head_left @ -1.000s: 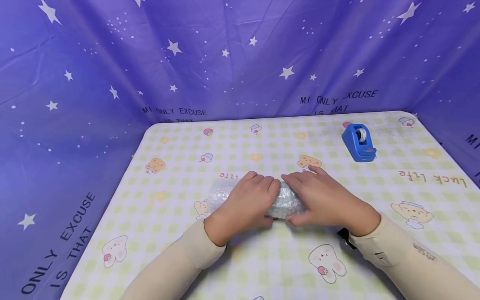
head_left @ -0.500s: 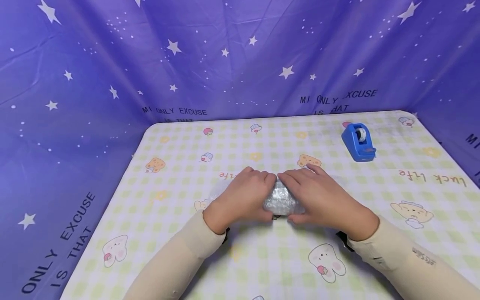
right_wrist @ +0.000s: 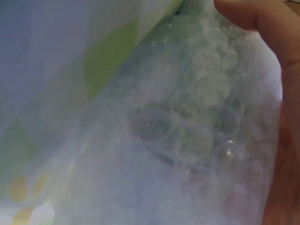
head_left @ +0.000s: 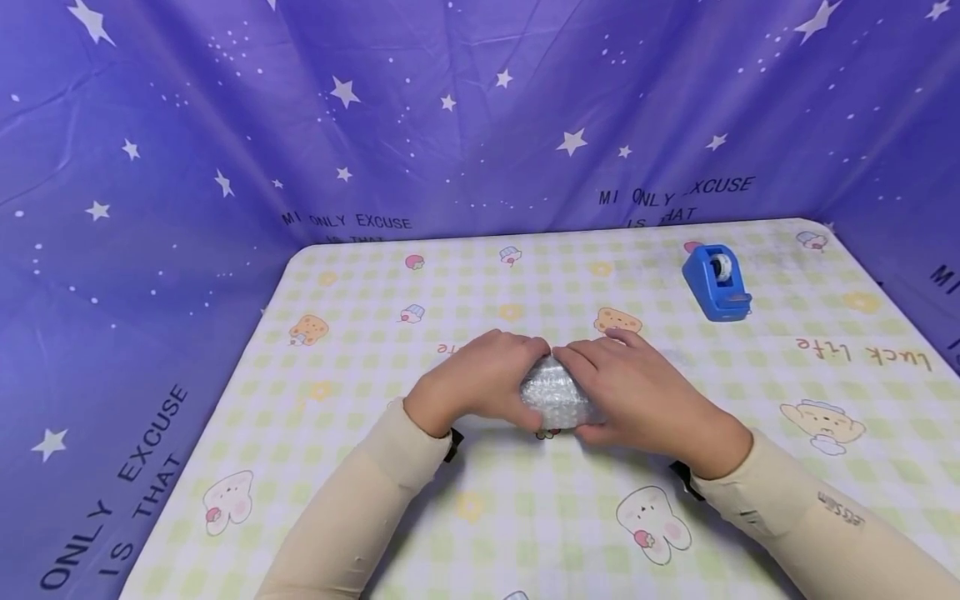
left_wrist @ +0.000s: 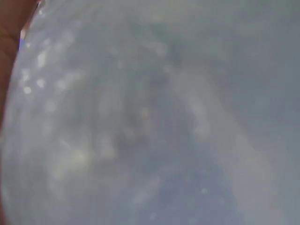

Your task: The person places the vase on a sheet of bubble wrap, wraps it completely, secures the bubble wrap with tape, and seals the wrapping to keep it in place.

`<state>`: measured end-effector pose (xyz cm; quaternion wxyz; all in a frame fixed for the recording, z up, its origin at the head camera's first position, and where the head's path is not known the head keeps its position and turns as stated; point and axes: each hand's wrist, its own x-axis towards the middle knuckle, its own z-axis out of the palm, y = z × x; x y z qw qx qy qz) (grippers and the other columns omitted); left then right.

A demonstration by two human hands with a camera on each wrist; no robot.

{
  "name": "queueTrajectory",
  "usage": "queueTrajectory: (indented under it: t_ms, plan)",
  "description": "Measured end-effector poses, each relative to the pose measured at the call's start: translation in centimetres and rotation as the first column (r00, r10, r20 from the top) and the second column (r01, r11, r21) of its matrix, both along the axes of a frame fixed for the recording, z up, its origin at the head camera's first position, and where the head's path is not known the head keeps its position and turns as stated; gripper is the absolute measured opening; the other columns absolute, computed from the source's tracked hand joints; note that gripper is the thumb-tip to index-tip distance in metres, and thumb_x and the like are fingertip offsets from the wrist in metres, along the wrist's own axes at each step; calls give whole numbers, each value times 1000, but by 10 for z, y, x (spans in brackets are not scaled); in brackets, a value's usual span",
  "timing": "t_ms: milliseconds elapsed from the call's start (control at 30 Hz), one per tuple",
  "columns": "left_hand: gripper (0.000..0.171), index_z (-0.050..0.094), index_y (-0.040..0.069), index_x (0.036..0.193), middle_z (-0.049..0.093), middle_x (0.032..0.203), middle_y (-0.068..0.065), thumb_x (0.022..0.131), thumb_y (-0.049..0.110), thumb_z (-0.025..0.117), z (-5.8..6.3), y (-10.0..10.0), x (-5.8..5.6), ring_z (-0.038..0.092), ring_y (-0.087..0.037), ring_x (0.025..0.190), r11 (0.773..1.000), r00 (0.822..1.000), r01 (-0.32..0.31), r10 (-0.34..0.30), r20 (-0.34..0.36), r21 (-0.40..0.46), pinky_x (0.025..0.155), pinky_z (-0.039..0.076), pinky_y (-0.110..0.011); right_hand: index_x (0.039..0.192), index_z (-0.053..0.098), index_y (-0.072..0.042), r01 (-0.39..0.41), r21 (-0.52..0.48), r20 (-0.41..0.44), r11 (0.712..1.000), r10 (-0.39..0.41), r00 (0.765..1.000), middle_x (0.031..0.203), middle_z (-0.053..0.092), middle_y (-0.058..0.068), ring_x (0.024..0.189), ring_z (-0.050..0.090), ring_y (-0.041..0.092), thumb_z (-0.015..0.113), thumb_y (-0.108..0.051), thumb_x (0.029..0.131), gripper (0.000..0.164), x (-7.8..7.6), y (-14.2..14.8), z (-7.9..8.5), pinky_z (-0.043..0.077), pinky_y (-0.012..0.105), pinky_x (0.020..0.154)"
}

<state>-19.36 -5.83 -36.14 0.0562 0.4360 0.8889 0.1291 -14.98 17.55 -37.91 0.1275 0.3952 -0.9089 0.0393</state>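
Observation:
A roll of clear bubble wrap [head_left: 557, 396] lies across the middle of the table; whatever is inside it cannot be made out. My left hand [head_left: 483, 377] grips its left end from above, thumb on the near side. From the other end my right hand [head_left: 641, 392] holds it, with the fingers over the top and the thumb [head_left: 596, 433] low in front. Blurred wrap [left_wrist: 117, 112] fills almost the whole left wrist view. In the right wrist view, the round bubbles of the wrap [right_wrist: 197, 136] show beside the right hand [right_wrist: 286, 42].
At the back right of the table stands a blue tape dispenser [head_left: 716, 283] with a roll of tape in it. A checked cloth [head_left: 352, 500] with cartoon prints covers the table. Purple curtains [head_left: 420, 108] with stars hang behind and at the sides.
The wrap that stuck out left of my left hand no longer shows there. My left hand has turned slightly about the roll, while the right hand has barely moved.

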Motion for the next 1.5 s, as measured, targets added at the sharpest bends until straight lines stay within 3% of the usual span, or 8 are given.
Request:
queueTrajectory:
  t_ms: [200,400,500,600,767,900,1067,1500]
  plan:
    - [58,63,14,116,66,95,9,68,40,85,2,1,0,62,-8,81,1000,994,-1,1,107,-2,75,51,-22,134,61,-2,-1,-5,47,1000,1,999,123,70,8,116,67,22,89,-54,65,91,2,1,3,39,58,111]
    - [52,62,18,113,65,93,11,69,40,81,2,0,1,61,-8,80,1000,991,-11,11,133,3,75,51,-25,133,62,-3,8,-60,112,998,-2,994,122,71,8,112,68,21,87,-50,67,85,-3,3,3,41,58,110]
    - [56,62,19,118,67,100,10,71,45,79,3,-1,5,62,-7,87,999,997,-23,25,69,-40,84,49,-31,133,62,-4,13,-87,140,996,0,990,120,72,7,108,69,19,88,-49,66,85,-6,5,2,42,58,109]
    - [63,63,19,124,69,111,9,72,51,78,5,-1,10,63,-8,97,995,997,-46,40,-71,-87,92,46,-39,132,63,-4,14,-101,159,995,2,987,117,73,6,106,69,18,88,-50,65,84,-9,5,1,43,57,107]
    - [75,64,18,130,69,124,5,72,63,78,4,0,22,65,-15,113,992,947,-84,50,-318,-95,98,44,-43,130,64,-5,30,-108,180,994,-11,984,113,73,3,101,67,15,87,-49,65,82,-12,6,0,45,52,104]
    - [89,59,14,138,66,135,3,74,73,75,-4,1,34,64,-18,123,988,909,-108,52,-413,-113,102,43,-43,130,65,-5,27,-108,185,994,-7,983,112,74,2,100,68,15,87,-49,64,82,-15,8,0,47,49,101]
    - [89,58,11,143,66,138,2,80,71,74,-12,2,39,65,-17,124,984,880,-151,91,-466,-93,107,43,-44,130,66,-7,11,-121,188,993,12,982,112,74,0,98,68,12,87,-46,64,80,-20,7,2,48,46,99]
    - [76,63,14,132,73,121,7,79,68,76,-12,-2,29,69,-14,107,993,884,-104,69,-463,-49,97,40,-41,141,58,-10,47,-84,240,995,-25,971,128,71,-1,111,68,14,84,-50,72,84,-20,9,2,46,54,106]
